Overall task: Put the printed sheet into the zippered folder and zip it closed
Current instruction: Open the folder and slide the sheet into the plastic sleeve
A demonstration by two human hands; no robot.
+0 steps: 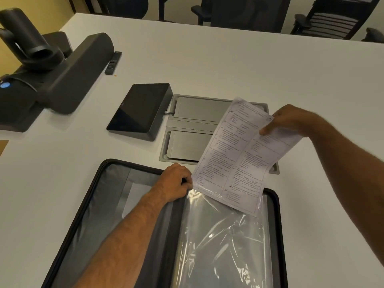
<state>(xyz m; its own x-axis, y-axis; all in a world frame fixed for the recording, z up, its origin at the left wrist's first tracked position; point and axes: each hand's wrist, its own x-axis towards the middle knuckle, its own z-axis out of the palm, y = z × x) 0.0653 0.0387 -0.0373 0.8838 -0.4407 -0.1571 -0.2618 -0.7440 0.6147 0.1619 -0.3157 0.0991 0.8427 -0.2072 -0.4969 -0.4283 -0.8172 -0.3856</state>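
White printed sheet [239, 156], dense black text, slightly curled

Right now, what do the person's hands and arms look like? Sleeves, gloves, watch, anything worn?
Both are bare. The left hand and right hand carry no gloves, and no rings show. Both forearms are uncovered as far as the frame reaches, with no sleeve edge, watch, band or cable in view. The upper arms are out of frame, so any short sleeves cannot be told.
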